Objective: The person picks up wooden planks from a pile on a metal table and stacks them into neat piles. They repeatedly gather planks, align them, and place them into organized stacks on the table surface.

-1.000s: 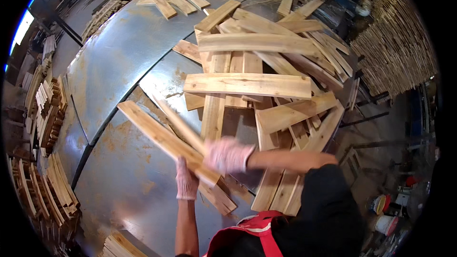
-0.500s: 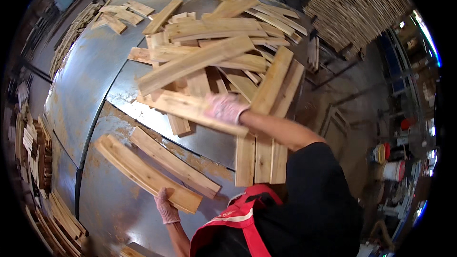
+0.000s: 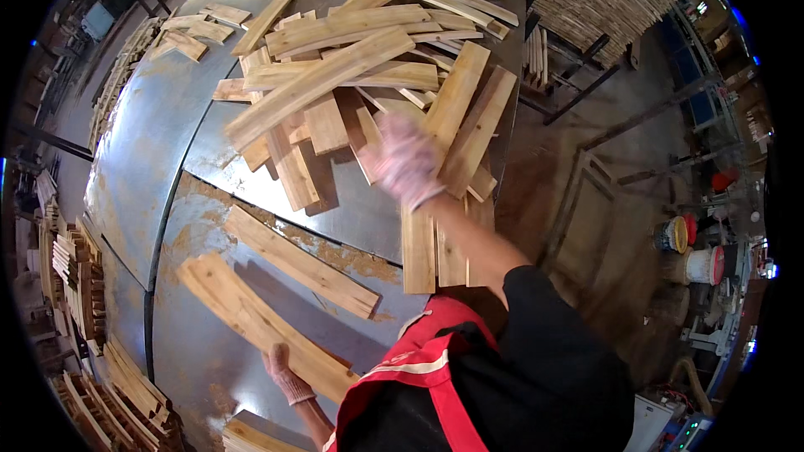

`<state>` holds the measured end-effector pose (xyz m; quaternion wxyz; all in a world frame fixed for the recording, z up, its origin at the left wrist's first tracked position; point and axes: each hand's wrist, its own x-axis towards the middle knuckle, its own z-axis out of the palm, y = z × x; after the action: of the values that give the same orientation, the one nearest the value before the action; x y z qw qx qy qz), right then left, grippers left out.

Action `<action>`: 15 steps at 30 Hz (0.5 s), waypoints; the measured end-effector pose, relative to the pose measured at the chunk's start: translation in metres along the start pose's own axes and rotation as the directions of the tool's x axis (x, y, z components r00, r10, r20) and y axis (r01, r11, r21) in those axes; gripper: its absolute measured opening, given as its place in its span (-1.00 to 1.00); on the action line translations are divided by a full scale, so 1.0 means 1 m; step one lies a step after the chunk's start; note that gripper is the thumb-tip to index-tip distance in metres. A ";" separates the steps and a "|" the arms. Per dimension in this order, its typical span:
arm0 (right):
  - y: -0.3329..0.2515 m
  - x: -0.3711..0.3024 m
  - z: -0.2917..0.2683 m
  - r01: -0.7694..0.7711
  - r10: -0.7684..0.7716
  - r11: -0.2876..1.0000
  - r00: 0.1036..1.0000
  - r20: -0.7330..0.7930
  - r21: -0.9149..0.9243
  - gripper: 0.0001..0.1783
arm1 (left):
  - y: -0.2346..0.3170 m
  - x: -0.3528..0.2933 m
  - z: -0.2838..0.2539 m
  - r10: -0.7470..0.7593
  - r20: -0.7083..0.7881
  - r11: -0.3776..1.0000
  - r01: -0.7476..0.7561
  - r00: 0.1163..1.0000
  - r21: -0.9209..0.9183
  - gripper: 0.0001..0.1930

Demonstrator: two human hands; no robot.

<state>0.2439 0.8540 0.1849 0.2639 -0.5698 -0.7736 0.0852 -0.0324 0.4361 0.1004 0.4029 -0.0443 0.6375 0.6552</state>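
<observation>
While the left hand [image 3: 289, 374] held a plank [image 3: 261, 318] in closed fingers [image 3: 275, 357], it lay at their twelve o'clock, long axis pointing ten to four; the right hand [image 3: 407, 161] was too blurred to tell.

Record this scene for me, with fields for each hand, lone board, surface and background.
Left hand: gloved in pink knit, gripping a long tan wooden board
Right hand: likewise gloved, blurred over a jumbled pile of tan wooden boards; grip unclear
Lone board: tan wood, flat, beyond the held one
Surface: grey metal tabletop, patchily brown
Background: stacked thin tan strips, upper right
</observation>
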 end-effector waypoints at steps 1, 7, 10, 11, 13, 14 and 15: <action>0.058 0.015 0.018 -0.102 0.065 0.974 0.981 -0.182 -0.203 -0.02 | 0.007 -0.005 0.008 0.105 -0.013 0.986 -0.102 0.994 0.134 -0.43; 0.132 0.028 0.025 -0.594 0.610 0.785 0.791 0.052 -0.178 0.30 | -0.068 0.040 -0.025 0.280 -0.318 0.743 0.005 0.906 0.669 -0.16; 0.124 0.018 -0.016 -0.593 0.587 0.711 0.797 0.146 0.378 0.20 | -0.028 0.033 0.011 0.239 -0.368 0.594 0.165 0.898 0.788 -0.01; 0.139 0.010 -0.023 -0.587 0.595 0.697 0.794 0.124 0.413 0.17 | -0.031 0.049 -0.005 0.381 -0.308 0.479 0.099 0.872 0.872 0.04; 0.182 -0.004 -0.030 -0.593 0.601 0.728 0.793 0.096 0.344 0.15 | -0.008 0.081 0.012 0.559 -0.111 0.384 -0.138 0.822 0.913 0.12; 0.205 -0.006 -0.033 -0.598 0.597 0.766 0.798 0.082 0.237 0.16 | 0.027 0.095 0.068 0.612 0.006 0.410 -0.324 0.790 0.853 0.16; 0.221 -0.008 -0.031 -0.612 0.608 0.782 0.791 0.071 0.115 0.18 | 0.061 0.104 0.124 0.647 0.211 0.234 -0.455 0.732 0.859 0.13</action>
<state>0.4458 0.9154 0.1130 0.2478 -0.7692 -0.5442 0.2254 -0.0811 0.6012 0.1124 0.0448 0.3334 0.8837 0.3254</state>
